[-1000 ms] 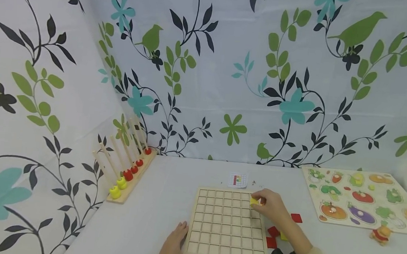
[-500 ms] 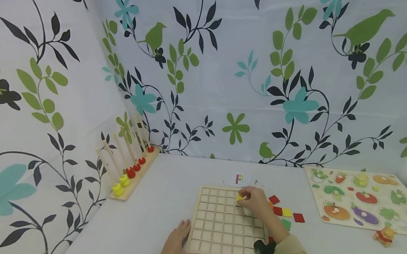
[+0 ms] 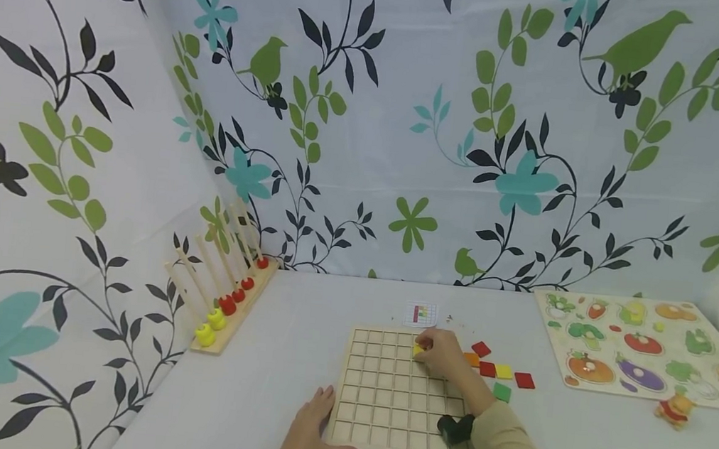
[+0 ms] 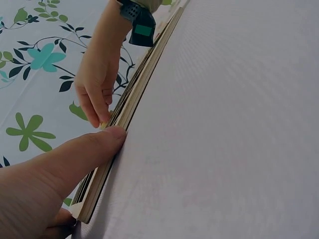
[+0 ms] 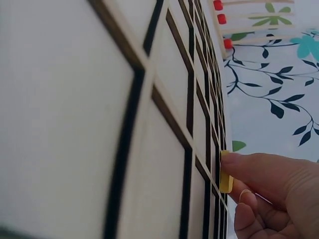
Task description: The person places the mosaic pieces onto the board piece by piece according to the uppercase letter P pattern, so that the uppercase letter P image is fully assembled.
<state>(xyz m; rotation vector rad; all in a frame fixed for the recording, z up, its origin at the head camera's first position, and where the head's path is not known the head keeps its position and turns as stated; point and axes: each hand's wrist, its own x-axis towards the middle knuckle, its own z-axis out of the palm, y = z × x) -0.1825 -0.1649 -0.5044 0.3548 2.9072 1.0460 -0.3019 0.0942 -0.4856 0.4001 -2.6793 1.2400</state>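
A wooden grid board (image 3: 383, 397) lies on the table. My right hand (image 3: 444, 353) pinches a yellow tile (image 3: 418, 349) at the board's far edge, right of its middle. The right wrist view shows the yellow tile (image 5: 227, 172) between thumb and fingers, standing on edge against the grid; whether it sits in a cell I cannot tell. My left hand (image 3: 313, 438) rests at the board's near left corner, fingers along the left side and thumb at the near edge. In the left wrist view its thumb (image 4: 94, 147) touches the board's rim (image 4: 107, 172).
Right of the board lie red tiles (image 3: 524, 381), a yellow tile (image 3: 503, 371), an orange tile (image 3: 472, 360) and a green tile (image 3: 502, 392). A printed card (image 3: 421, 314) lies behind it. Further out are a peg rack (image 3: 242, 314), a vegetable puzzle (image 3: 637, 349) and a small bear figure (image 3: 675, 410).
My right hand, with the yellow tile, has moved left along the board's far edge from its right corner, uncovering more loose tiles. My left hand has stayed at the board's corner.
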